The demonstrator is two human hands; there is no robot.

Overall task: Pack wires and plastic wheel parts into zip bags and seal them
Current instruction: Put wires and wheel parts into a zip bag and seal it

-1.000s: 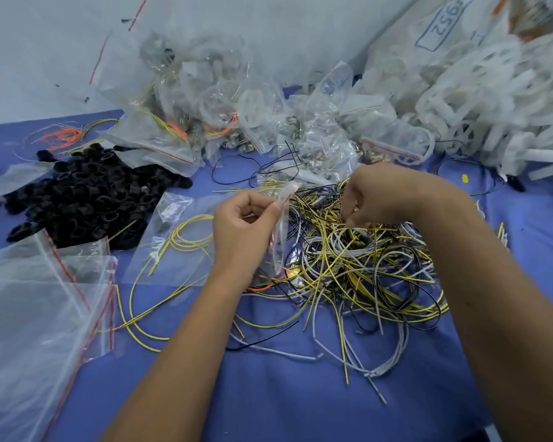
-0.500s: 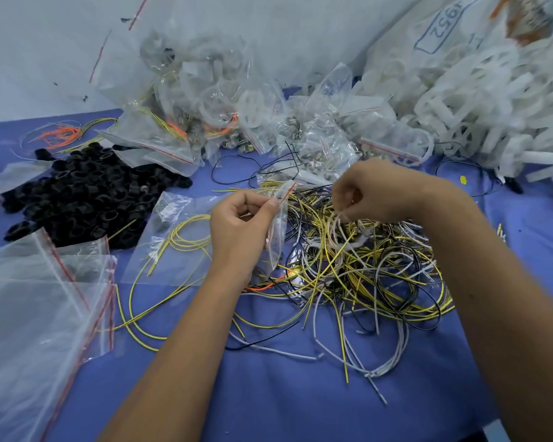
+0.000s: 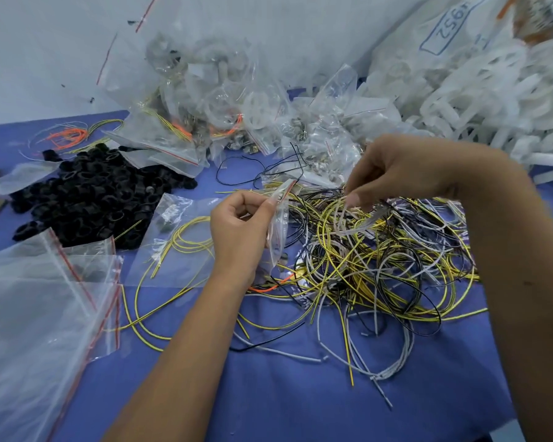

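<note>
My left hand (image 3: 240, 228) pinches a small clear zip bag (image 3: 278, 224) by its red-striped top, holding it upright at the left edge of the wire pile. A tangle of yellow, black and white wires (image 3: 380, 263) spreads over the blue cloth. My right hand (image 3: 393, 173) hovers over the tangle, fingers curled, pinching a looped white wire (image 3: 351, 228) lifted a little out of the pile. Another clear bag (image 3: 176, 244) with coiled yellow wire lies flat to the left of my left hand.
A heap of black plastic rings (image 3: 90, 199) lies at the left. Empty zip bags (image 3: 39, 301) are stacked at the lower left. Filled bags (image 3: 211, 106) pile up at the back, white plastic wheel parts (image 3: 492, 100) at the back right. Orange wires (image 3: 64, 135) lie far left.
My right hand has risen from the tangle, pulling a white wire loop up with it. My left hand keeps the small bag in nearly the same place.
</note>
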